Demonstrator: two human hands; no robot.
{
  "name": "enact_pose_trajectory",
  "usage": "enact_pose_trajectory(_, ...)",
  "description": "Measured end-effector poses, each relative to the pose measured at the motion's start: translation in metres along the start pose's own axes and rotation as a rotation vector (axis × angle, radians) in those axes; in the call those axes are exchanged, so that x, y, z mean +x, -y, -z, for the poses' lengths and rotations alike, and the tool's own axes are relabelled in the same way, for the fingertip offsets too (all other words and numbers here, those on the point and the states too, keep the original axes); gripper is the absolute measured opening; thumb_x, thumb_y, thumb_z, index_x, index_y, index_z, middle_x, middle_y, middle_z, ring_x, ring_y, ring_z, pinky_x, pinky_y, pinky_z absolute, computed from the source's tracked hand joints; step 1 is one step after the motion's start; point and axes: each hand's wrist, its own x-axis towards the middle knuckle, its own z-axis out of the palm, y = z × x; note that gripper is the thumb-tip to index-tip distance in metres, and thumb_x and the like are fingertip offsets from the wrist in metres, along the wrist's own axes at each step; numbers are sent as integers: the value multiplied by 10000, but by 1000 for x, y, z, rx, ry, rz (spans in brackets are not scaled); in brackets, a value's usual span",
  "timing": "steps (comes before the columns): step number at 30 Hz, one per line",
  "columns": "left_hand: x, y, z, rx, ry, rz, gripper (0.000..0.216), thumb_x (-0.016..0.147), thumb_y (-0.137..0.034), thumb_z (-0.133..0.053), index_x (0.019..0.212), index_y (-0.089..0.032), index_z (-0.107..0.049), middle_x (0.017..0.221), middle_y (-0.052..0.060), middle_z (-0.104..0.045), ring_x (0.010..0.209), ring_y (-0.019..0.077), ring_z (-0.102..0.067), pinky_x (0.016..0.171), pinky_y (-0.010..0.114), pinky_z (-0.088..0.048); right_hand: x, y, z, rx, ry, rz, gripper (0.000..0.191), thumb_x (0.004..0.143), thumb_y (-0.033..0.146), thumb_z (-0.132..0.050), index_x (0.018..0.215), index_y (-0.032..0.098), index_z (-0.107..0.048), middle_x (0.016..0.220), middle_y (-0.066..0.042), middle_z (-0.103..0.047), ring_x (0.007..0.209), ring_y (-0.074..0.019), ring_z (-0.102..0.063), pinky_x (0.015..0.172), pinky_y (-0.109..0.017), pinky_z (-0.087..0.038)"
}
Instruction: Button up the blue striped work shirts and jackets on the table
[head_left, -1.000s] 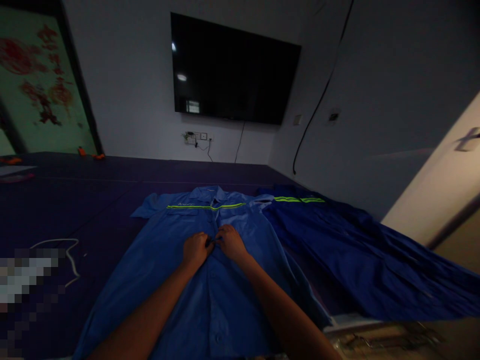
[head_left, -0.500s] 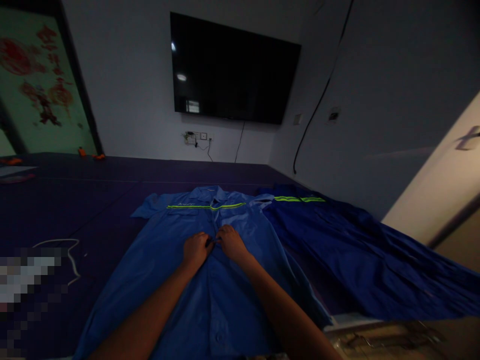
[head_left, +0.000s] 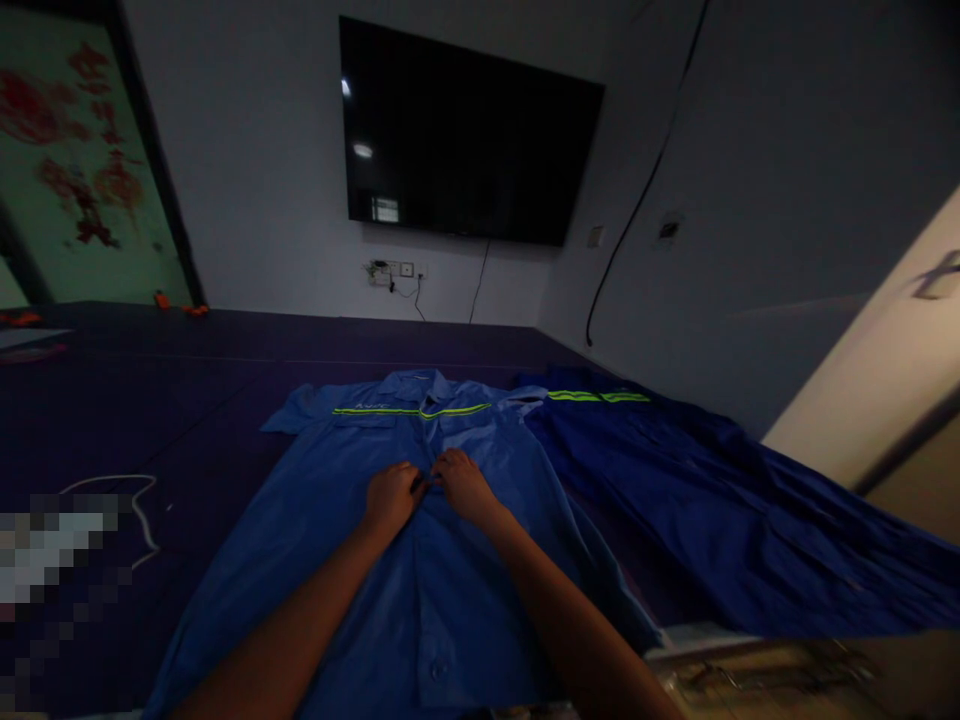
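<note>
A light blue short-sleeved work shirt [head_left: 360, 560] lies face up in front of me, its collar at the far end and a yellow-green stripe across the chest. My left hand [head_left: 394, 492] and my right hand [head_left: 461, 482] meet at the shirt's front placket, below the stripe. Both have their fingers pinched closed on the placket edges, nearly touching each other. Something small and dark shows by my left fingertips. Whatever button lies between the fingers is hidden. Nearer to me, one button [head_left: 436, 670] is visible on the placket.
A darker blue garment [head_left: 660, 480] with yellow-green stripes lies to the right on the purple surface [head_left: 225, 345]. A white cord [head_left: 146, 515] and a pixelated patch are at left. Metal hangers [head_left: 780, 672] show at lower right. A television [head_left: 472, 140] hangs on the wall.
My hands stay at the same spot on the placket with almost no movement. The view has shifted very slightly.
</note>
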Motion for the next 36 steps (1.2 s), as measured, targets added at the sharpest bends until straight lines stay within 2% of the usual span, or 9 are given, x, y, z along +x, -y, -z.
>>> enact_pose_trajectory(11, 0, 0, 0, 20, -7, 8, 200, 774, -289, -453, 781, -175, -617, 830, 57, -614, 822, 174, -568, 695, 253, -384, 2, -4, -8, 71, -96, 22, 228, 795, 84, -468, 943, 199, -599, 1031, -57, -560, 1050, -186, -443, 885, -310, -334)
enact_pose_trajectory(21, 1, -1, 1, 50, -19, -26, 190, 787, -275, -439, 763, -165, -593, 833, 60, -610, 818, 172, -566, 697, 259, -372, 4, -2, -3, 108, -156, 15, 214, 798, 102, -463, 908, 205, -613, 987, -50, -590, 1017, -185, -484, 872, -294, -352)
enact_pose_trajectory(25, 1, 0, -1, 48, -51, -50, 189, 787, -273, -435, 744, -167, -585, 807, 52, -603, 797, 167, -561, 677, 256, -362, 2, -1, -2, 129, -149, 28, 192, 753, 131, -538, 911, 207, -616, 1005, -47, -588, 1028, -198, -480, 875, -304, -354)
enact_pose_trajectory(33, 2, 0, -6, -50, -63, -111, 174, 765, -261, -458, 703, -167, -591, 742, 42, -587, 728, 149, -545, 632, 247, -348, 2, -1, -3, 127, -128, -41, 184, 717, 124, -545, 874, 192, -614, 977, -51, -593, 1025, -190, -478, 875, -294, -347)
enact_pose_trajectory(36, 2, -1, -6, -80, -72, -116, 204, 773, -285, -447, 695, -169, -595, 731, 44, -584, 707, 145, -540, 617, 245, -343, 2, 0, -2, 125, -165, -78, 175, 721, 113, -520, 853, 184, -611, 962, -55, -600, 1006, -182, -488, 875, -284, -350)
